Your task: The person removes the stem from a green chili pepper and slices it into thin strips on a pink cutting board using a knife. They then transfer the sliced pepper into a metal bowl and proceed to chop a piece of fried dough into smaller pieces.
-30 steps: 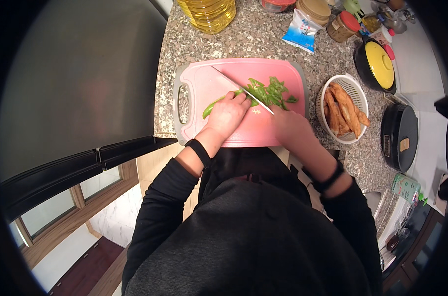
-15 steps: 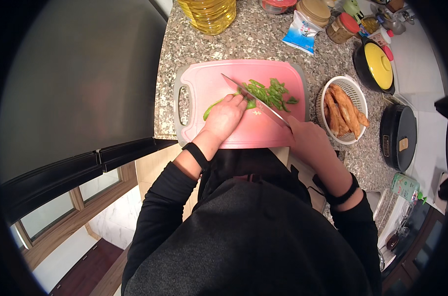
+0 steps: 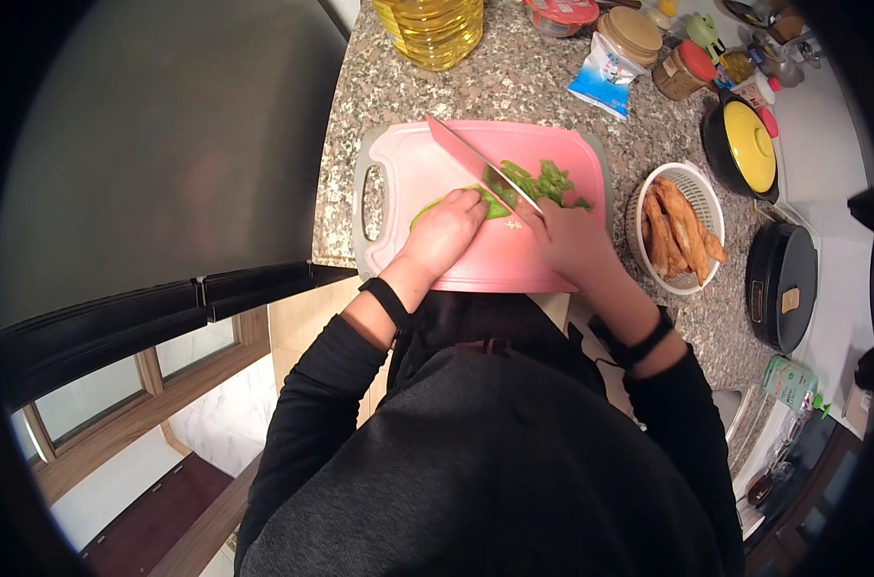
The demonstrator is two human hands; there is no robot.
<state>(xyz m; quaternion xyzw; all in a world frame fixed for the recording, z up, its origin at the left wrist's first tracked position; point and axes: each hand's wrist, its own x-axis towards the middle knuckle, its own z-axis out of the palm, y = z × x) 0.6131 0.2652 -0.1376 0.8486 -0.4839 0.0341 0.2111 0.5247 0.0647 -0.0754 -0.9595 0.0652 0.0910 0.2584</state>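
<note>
On a pink cutting board (image 3: 514, 274) with a grey rim lies a green pepper (image 3: 495, 209), its uncut part under the fingers of my left hand (image 3: 444, 234). Those fingers are curled and press it to the board. My right hand (image 3: 572, 240) is closed round the handle of a kitchen knife (image 3: 475, 162), hiding the handle. The blade slants up to the left, just right of my left fingertips. Cut green pepper pieces (image 3: 552, 180) form a loose pile beyond the blade, toward the board's right end.
Right of the board stands a white basket (image 3: 639, 252) of long fried dough sticks (image 3: 685, 226). Behind are an oil bottle (image 3: 432, 34), a blue-and-white packet (image 3: 602, 82) and a jar (image 3: 684, 70). A yellow-lidded pot (image 3: 748, 144) and a black round appliance (image 3: 783, 288) sit farther right.
My right hand has moved left and slightly up with the knife, so the blade reaches farther toward the board's far edge. The left hand still presses the pepper. The whole view has shifted slightly.
</note>
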